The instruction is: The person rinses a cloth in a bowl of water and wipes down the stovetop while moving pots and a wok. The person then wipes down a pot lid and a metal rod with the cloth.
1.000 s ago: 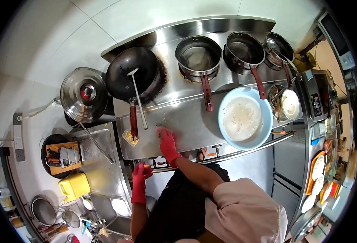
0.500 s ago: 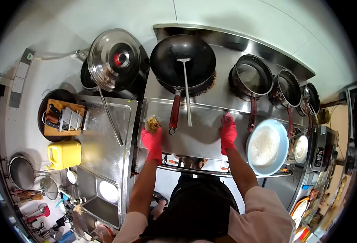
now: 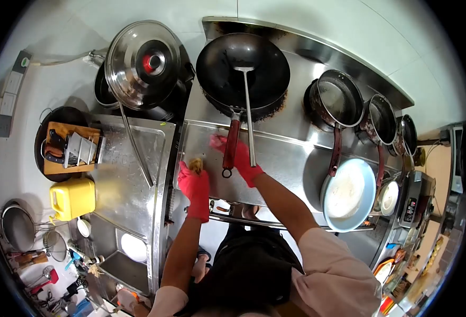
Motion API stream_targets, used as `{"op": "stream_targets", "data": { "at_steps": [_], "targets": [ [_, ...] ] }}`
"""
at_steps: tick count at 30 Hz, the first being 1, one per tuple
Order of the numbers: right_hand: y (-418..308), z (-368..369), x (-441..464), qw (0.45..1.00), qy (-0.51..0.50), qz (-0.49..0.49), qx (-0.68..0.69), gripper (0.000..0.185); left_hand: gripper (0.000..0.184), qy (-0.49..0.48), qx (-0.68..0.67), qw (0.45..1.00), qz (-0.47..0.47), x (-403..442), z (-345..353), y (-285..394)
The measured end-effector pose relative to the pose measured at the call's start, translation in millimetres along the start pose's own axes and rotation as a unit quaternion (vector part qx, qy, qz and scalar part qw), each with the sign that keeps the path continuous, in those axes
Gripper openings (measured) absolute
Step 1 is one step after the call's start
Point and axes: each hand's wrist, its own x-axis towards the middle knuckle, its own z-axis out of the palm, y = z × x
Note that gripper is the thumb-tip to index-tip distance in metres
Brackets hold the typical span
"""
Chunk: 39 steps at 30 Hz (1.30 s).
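L hand point(image 3: 194, 189) w/ sm. tub point(image 3: 196, 165) at fingertips, nr wok handle point(image 3: 232, 145)

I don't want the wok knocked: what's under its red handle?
The gloved right hand extends beneath, over the steel counter; the strip of glove the handle covers is hidden.

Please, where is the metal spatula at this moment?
In the head view, above centre, the metal spatula rests with its blade in the black wok, its shaft just right of the wok's red handle.
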Motion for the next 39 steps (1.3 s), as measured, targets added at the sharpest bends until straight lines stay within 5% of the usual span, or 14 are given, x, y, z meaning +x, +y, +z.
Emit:
{"op": "stream_targets", "data": {
  "at_steps": [1, 2, 7, 8, 14, 17, 20, 23, 25, 30, 32, 34, 36, 39],
  "targets": [
    [-5.5, -22.9, -6.2, 0.979, -0.023, -0.112, -0.171, 0.029, 0.087, -0.016, -0.013, 1.000, 0.003, -12.4, -9.2, 1.3],
    [-6.2, -47.3, -24.5, 0.994, 0.016, 0.058, -0.089, 0.025, 0.086, -0.028, -0.025, 0.999, 0.015, -24.6, -15.0, 4.1],
    [-79.4, -167.1, -78.5, 0.903, 0.117, 0.053, -0.409, 0.022, 0.084, -0.090, -0.130, 0.986, 0.053, -93.4, -19.6, 31.4],
    [-79.0, -178.6, -84.8, 0.856, 0.059, 0.206, -0.471, 0.024, 0.084, -0.091, -0.135, 0.985, 0.054, -105.0, -18.6, 33.4],
    [23.1, -63.7, -115.1, 0.857, -0.028, 0.196, -0.475, 0.035, 0.087, -0.115, -0.157, 0.979, 0.064, -142.7, -17.5, 13.5],
    [-30.5, 22.9, -71.5, 0.971, 0.047, 0.229, -0.057, 0.024, 0.085, -0.151, -0.130, 0.978, 0.060, -147.5, -15.2, 3.6],
    [-23.6, 27.7, -63.6, 0.936, -0.038, 0.291, 0.195, 0.022, 0.082, -0.187, -0.150, 0.967, 0.088, -148.6, -15.2, 17.1],
    [-81.5, -23.4, -61.1, 0.991, -0.055, 0.118, 0.006, 0.021, 0.081, -0.170, -0.128, 0.964, 0.161, -165.5, 4.9, 49.9],
    [-81.9, -81.7, -64.2, 0.964, -0.041, 0.259, -0.032, 0.026, 0.081, -0.143, -0.140, 0.957, 0.211, -176.7, 16.6, 79.0],
    [13.1, -176.4, -61.1, 0.967, 0.082, 0.208, -0.125, 0.026, 0.080, -0.117, -0.173, 0.947, 0.245, -202.3, 78.4, 137.7],
    [-50.5, -150.2, -58.1, 0.773, 0.117, 0.187, -0.595, 0.040, 0.075, -0.137, -0.152, 0.950, 0.234, -217.2, 99.2, 154.1],
    [-110.5, -125.9, -50.2, 0.823, 0.083, 0.282, -0.486, 0.056, 0.062, -0.113, -0.124, 0.950, 0.262, -218.5, 99.0, 160.5],
    [-33.3, -122.2, -86.8, 0.796, 0.108, 0.077, -0.591, 0.061, 0.054, -0.210, -0.182, 0.934, 0.226, -230.4, 114.8, 161.7],
    [-28.4, -116.7, -88.2, 0.792, 0.064, 0.146, -0.590, 0.061, 0.061, -0.125, -0.266, 0.936, 0.192, -233.7, 105.2, 158.2]
  ]
}}
